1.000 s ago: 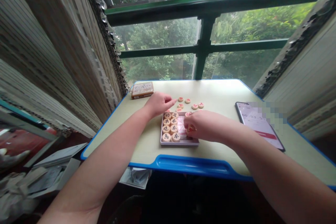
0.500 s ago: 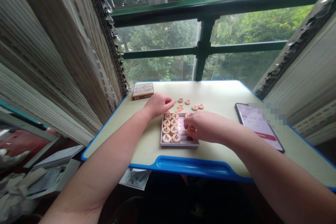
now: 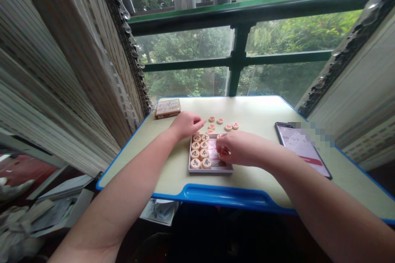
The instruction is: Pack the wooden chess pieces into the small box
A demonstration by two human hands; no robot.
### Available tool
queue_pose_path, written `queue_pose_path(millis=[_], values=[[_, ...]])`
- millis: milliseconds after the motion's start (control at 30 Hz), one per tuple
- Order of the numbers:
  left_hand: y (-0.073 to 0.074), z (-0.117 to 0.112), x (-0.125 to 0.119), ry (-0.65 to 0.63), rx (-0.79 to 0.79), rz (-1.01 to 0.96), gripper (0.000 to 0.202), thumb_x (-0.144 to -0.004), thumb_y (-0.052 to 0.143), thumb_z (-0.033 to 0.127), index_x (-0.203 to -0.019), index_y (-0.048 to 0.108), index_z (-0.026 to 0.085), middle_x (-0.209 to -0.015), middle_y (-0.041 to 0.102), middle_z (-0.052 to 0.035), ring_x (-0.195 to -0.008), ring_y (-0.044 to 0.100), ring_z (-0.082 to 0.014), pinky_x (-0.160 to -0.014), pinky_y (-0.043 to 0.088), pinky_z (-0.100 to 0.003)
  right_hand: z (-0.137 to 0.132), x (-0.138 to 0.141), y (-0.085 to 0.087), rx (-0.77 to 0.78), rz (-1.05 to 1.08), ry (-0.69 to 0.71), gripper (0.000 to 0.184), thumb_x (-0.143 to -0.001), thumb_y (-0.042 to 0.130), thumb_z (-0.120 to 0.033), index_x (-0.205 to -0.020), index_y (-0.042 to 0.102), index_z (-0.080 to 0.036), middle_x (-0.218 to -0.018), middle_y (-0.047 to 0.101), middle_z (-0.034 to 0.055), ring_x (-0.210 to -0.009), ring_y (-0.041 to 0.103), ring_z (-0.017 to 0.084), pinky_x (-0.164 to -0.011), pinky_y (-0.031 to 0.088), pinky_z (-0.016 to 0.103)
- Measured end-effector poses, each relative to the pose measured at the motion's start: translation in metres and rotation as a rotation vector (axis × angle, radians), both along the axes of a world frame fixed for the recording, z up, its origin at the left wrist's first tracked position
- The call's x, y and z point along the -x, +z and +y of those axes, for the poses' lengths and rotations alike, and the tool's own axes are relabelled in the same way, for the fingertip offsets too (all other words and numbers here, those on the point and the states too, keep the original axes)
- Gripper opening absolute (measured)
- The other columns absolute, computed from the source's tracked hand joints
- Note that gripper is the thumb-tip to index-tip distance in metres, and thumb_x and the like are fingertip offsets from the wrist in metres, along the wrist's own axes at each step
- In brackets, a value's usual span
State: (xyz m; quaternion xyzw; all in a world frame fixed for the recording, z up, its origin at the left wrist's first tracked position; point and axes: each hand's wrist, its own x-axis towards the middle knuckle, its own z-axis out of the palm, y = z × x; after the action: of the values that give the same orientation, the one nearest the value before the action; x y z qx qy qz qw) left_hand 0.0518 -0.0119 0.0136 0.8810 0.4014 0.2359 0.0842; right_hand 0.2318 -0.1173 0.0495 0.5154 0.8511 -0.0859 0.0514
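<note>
My right hand [image 3: 239,147] is over the right half of a shallow open box [image 3: 211,170], its fingers closed on a red-marked Chinese chess piece [image 3: 224,153], mostly covered by the fingers. Another red-marked piece [image 3: 219,136] sits in the box's far right part. Two columns of black-marked Chinese chess pieces [image 3: 204,153] fill the left half. My left hand [image 3: 187,125] rests just beyond the box's far left corner with its fingers curled; whatever is in them, if anything, is hidden. Several loose red-marked pieces [image 3: 211,126] lie on the table beyond the box.
A flat printed box lid [image 3: 167,108] lies at the table's far left. At the right is a phone [image 3: 304,150] with a timer on its screen. The pale table [image 3: 247,109] has a blue edge and a front groove [image 3: 228,195]. A window and curtains surround it.
The view has shifted slightly. Both hands keep nearly the same places, and the piece under my right fingers sits slightly lower and is more covered.
</note>
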Motion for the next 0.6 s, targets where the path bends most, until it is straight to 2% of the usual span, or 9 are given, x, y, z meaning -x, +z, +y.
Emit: queue_pose_path(millis=[233, 433, 500, 600], values=[[-0.004, 0.002, 0.000, 0.004, 0.024, -0.017, 0.043, -0.082, 0.047, 0.044, -0.059, 0.065, 0.012, -0.045, 0.050, 0.0008, -0.046, 0.038, -0.0083, -0.049, 0.024, -0.024, -0.001, 0.000, 0.001, -0.008, 0.040, -0.026, 0.014, -0.069, 0.059, -0.023, -0.080, 0.067, -0.022, -0.074, 0.067, 0.0033, -0.058, 0.051, 0.014, -0.050, 0.028, 0.025], [-0.006, 0.001, -0.002, -0.033, 0.095, -0.042, 0.048, -0.084, 0.043, 0.048, -0.061, 0.066, 0.012, -0.051, 0.057, -0.0005, -0.049, 0.044, -0.0090, -0.050, 0.027, -0.023, 0.001, -0.002, 0.002, -0.045, 0.085, -0.042, 0.013, -0.072, 0.059, -0.025, -0.081, 0.068, -0.022, -0.074, 0.068, 0.0034, -0.063, 0.056, 0.016, -0.053, 0.031, 0.026], [-0.007, -0.001, -0.004, -0.055, 0.110, -0.040, 0.051, -0.084, 0.042, 0.050, -0.058, 0.064, 0.012, -0.051, 0.057, -0.0004, -0.049, 0.044, -0.0089, -0.051, 0.027, -0.023, 0.005, -0.002, -0.001, -0.127, 0.125, -0.033, 0.014, -0.077, 0.057, -0.027, -0.081, 0.068, -0.021, -0.076, 0.068, 0.0044, -0.067, 0.057, 0.017, -0.056, 0.033, 0.026], [-0.010, -0.002, -0.007, -0.083, 0.139, -0.053, 0.053, -0.085, 0.041, 0.050, -0.056, 0.062, 0.012, -0.050, 0.056, 0.0000, -0.050, 0.045, -0.0089, -0.051, 0.029, -0.023, 0.016, -0.003, -0.011, -0.349, 0.263, -0.032, 0.023, -0.086, 0.049, -0.032, -0.083, 0.067, -0.019, -0.083, 0.068, 0.0065, -0.075, 0.057, 0.017, -0.062, 0.037, 0.026]])
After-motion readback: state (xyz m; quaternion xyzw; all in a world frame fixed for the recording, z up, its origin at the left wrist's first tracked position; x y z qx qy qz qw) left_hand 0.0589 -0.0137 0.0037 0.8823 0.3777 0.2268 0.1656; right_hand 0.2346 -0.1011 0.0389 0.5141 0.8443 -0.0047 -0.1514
